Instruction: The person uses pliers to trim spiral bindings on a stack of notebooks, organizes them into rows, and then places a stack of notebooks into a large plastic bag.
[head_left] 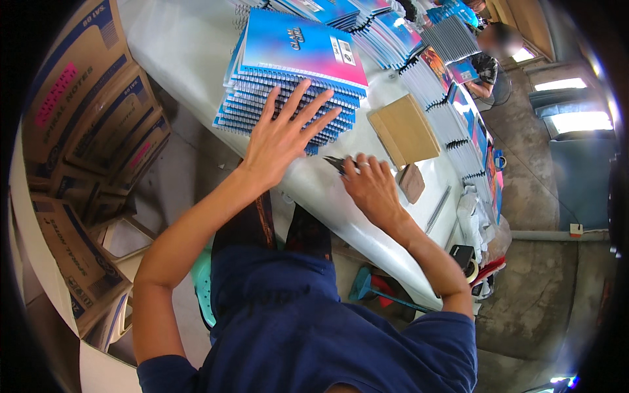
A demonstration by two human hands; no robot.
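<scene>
A stack of spiral notebooks (306, 49) with blue and pink covers stands at the table's near edge. Its wire-bound edges face me. My left hand (280, 134) lies against that near side, fingers spread out over the coils. To the right of the stack, just above the white table (327, 196), my right hand (372, 187) is closed around a small dark pointed tool (335, 164). The tool's tip points left toward the lower notebooks. My fingers cover its handle, so its exact kind cannot be made out.
Beyond my right hand lie a brown cardboard piece (405, 131), a small brown block (411, 183) and a loose wire spiral (438, 211). More notebook stacks (422, 82) line the far side. Cardboard boxes (98, 124) are piled at left. A person (486, 69) sits at the far right.
</scene>
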